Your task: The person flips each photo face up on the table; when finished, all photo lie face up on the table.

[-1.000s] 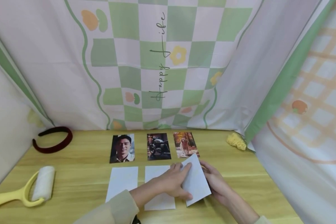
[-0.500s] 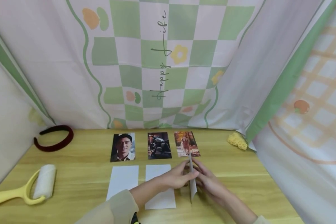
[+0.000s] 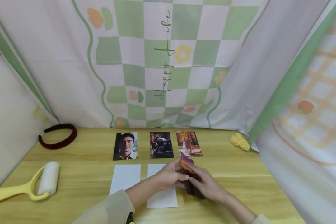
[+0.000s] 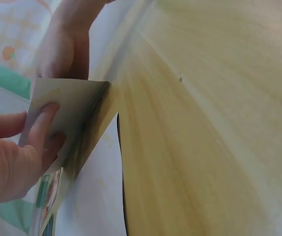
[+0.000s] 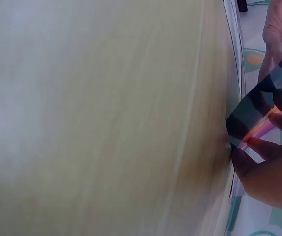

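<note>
Between both hands stands a tilted photo card (image 3: pixel 191 188), its sunset-coloured picture turned to the right. My left hand (image 3: pixel 167 178) pinches its left edge, thumb on the picture side; in the left wrist view, fingers (image 4: pixel 42 129) lie on the pale back. My right hand (image 3: pixel 210 184) rests extended fingers on the picture, as the right wrist view also shows. Two white cards (image 3: pixel 126 178), (image 3: pixel 162 199) lie face down to the left, the nearer one partly under my left forearm. Behind them lie a portrait photo (image 3: pixel 125 146), a motorcycle photo (image 3: pixel 161 145) and a dog photo (image 3: pixel 189 143).
A dark red headband (image 3: pixel 58 143) lies at the left rear. In front of it is a yellow-handled lint roller (image 3: pixel 49 179). A crumpled yellow bundle (image 3: pixel 240 141) sits at the right rear. Curtains (image 3: pixel 168 77) border the wooden table (image 3: pixel 84 174).
The card has turned over from its white back, through edge-on, to show its picture. My right hand has shifted from the card's right edge onto the picture side; the left holds its left edge.
</note>
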`<state>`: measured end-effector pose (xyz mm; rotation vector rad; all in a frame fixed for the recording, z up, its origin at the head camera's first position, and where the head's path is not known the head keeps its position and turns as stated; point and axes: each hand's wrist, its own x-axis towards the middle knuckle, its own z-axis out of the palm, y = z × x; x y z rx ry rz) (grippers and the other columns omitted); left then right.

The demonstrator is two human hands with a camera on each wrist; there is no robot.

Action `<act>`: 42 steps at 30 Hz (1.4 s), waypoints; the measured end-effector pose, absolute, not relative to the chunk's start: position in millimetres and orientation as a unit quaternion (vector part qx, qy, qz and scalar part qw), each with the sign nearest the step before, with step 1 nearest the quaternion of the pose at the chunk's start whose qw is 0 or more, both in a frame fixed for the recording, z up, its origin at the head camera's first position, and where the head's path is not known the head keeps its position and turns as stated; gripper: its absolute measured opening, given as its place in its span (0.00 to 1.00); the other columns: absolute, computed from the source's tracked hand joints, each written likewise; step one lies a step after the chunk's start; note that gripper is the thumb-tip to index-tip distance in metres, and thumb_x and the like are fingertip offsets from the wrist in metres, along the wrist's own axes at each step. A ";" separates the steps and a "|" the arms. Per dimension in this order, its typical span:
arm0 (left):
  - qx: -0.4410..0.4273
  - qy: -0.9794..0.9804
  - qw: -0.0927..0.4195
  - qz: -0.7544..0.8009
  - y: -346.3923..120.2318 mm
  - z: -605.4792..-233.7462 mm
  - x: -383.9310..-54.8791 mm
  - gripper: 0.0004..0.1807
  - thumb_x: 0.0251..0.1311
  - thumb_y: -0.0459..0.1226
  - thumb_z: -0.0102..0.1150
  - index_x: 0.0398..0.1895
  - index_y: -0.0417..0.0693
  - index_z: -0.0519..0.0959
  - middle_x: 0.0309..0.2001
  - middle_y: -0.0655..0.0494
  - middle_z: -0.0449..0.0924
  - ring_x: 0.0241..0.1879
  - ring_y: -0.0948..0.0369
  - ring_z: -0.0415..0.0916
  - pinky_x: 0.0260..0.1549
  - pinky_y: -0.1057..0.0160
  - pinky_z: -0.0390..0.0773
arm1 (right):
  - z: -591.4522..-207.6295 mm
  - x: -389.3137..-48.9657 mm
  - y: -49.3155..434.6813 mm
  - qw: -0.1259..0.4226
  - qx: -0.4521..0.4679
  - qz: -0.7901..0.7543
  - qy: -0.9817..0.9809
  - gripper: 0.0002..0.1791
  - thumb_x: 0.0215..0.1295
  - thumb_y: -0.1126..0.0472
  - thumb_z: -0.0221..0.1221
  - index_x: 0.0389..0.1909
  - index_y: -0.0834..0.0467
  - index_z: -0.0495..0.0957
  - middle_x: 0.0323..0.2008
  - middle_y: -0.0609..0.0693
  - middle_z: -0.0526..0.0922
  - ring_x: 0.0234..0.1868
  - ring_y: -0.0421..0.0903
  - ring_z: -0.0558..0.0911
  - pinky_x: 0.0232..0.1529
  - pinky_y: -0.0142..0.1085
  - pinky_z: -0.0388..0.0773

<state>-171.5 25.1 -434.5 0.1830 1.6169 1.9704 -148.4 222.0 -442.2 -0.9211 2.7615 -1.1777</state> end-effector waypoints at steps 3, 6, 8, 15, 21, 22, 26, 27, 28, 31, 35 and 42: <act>0.064 0.620 0.268 0.734 26.7 -437.2 -170.5 0.49 0.60 0.14 0.55 0.83 0.43 0.51 0.60 0.28 0.80 0.50 0.36 0.87 0.41 0.49 0.91 | -441.9 -146.2 224.5 -0.001 -0.264 -0.329 0.907 0.26 0.77 0.60 0.56 0.73 0.62 0.71 0.72 0.71 0.72 0.68 0.74 0.73 0.66 0.71 0.71; 0.053 0.644 0.246 0.723 28.2 -440.0 -170.3 0.52 0.56 0.13 0.56 0.83 0.42 0.49 0.57 0.26 0.81 0.47 0.36 0.87 0.38 0.49 0.91 | -443.4 -144.3 227.7 0.012 -0.243 -0.283 0.928 0.25 0.77 0.55 0.57 0.71 0.59 0.74 0.72 0.70 0.72 0.69 0.72 0.72 0.66 0.72 0.70; 0.041 0.658 0.235 0.714 28.8 -441.2 -170.5 0.54 0.55 0.13 0.57 0.83 0.42 0.45 0.58 0.25 0.79 0.46 0.36 0.87 0.36 0.48 0.91 | -445.1 -143.7 230.1 0.010 -0.251 -0.258 0.933 0.25 0.76 0.55 0.58 0.70 0.58 0.75 0.71 0.70 0.73 0.68 0.71 0.74 0.66 0.70 0.72; 0.068 0.748 0.233 0.618 30.1 -439.4 -169.3 0.44 0.51 0.16 0.64 0.74 0.38 0.64 0.59 0.30 0.77 0.33 0.50 0.88 0.28 0.59 0.90 | -448.8 -144.8 240.2 0.010 -0.269 -0.208 0.940 0.26 0.71 0.54 0.63 0.68 0.54 0.78 0.71 0.67 0.73 0.68 0.70 0.74 0.63 0.73 0.71; 0.111 0.802 0.235 0.537 30.0 -435.6 -165.8 0.36 0.53 0.22 0.65 0.69 0.29 0.70 0.61 0.29 0.79 0.22 0.56 0.85 0.29 0.61 0.89 | -444.5 -146.6 246.9 0.027 -0.268 -0.193 0.943 0.26 0.68 0.57 0.64 0.68 0.53 0.78 0.72 0.67 0.72 0.69 0.70 0.73 0.65 0.74 0.70; 0.120 0.816 0.229 0.516 29.3 -434.8 -165.7 0.35 0.54 0.23 0.65 0.68 0.29 0.71 0.61 0.29 0.80 0.22 0.57 0.86 0.31 0.61 0.89 | -443.3 -146.6 247.5 0.031 -0.269 -0.195 0.943 0.27 0.68 0.57 0.65 0.68 0.54 0.78 0.72 0.67 0.72 0.70 0.70 0.73 0.65 0.74 0.69; 0.166 0.879 0.179 0.409 26.8 -433.1 -167.9 0.25 0.55 0.31 0.65 0.59 0.33 0.80 0.51 0.42 0.84 0.34 0.59 0.83 0.43 0.62 0.85 | -440.5 -148.0 249.1 0.041 -0.274 -0.196 0.941 0.27 0.67 0.57 0.66 0.67 0.55 0.78 0.72 0.68 0.72 0.69 0.71 0.73 0.64 0.74 0.69; 0.173 0.892 0.165 0.383 26.5 -432.9 -168.5 0.24 0.55 0.33 0.65 0.58 0.36 0.82 0.51 0.44 0.83 0.37 0.58 0.81 0.45 0.62 0.83 | -440.0 -148.3 249.3 0.040 -0.276 -0.194 0.941 0.27 0.67 0.57 0.66 0.67 0.56 0.78 0.72 0.68 0.72 0.69 0.71 0.73 0.64 0.74 0.69; 0.178 0.902 0.153 0.361 26.1 -432.1 -168.8 0.24 0.54 0.34 0.65 0.57 0.38 0.83 0.49 0.46 0.82 0.40 0.58 0.79 0.45 0.61 0.83 | -439.7 -148.7 249.4 0.039 -0.277 -0.192 0.941 0.27 0.67 0.57 0.66 0.66 0.56 0.79 0.72 0.68 0.72 0.69 0.71 0.73 0.64 0.74 0.70; 0.183 0.917 0.132 0.330 25.2 -430.2 -168.8 0.24 0.54 0.35 0.64 0.57 0.43 0.84 0.50 0.48 0.78 0.44 0.56 0.78 0.47 0.60 0.82 | -438.7 -150.0 249.8 0.040 -0.278 -0.184 0.942 0.27 0.67 0.57 0.66 0.66 0.56 0.79 0.71 0.68 0.73 0.68 0.70 0.74 0.64 0.72 0.71; 0.186 0.917 0.130 0.329 23.9 -426.0 -168.1 0.24 0.55 0.35 0.63 0.58 0.43 0.83 0.48 0.48 0.77 0.40 0.56 0.76 0.43 0.61 0.81 | -437.5 -151.1 250.4 0.039 -0.274 -0.173 0.945 0.27 0.66 0.57 0.67 0.65 0.56 0.79 0.71 0.68 0.74 0.67 0.70 0.74 0.64 0.71 0.72; 0.183 0.907 0.125 0.357 20.4 -425.7 -169.7 0.26 0.55 0.33 0.65 0.61 0.44 0.82 0.53 0.48 0.77 0.42 0.56 0.77 0.44 0.59 0.83 | -431.6 -151.6 248.5 0.042 -0.270 -0.169 0.947 0.26 0.64 0.59 0.68 0.63 0.60 0.80 0.69 0.69 0.75 0.66 0.70 0.75 0.65 0.71 0.72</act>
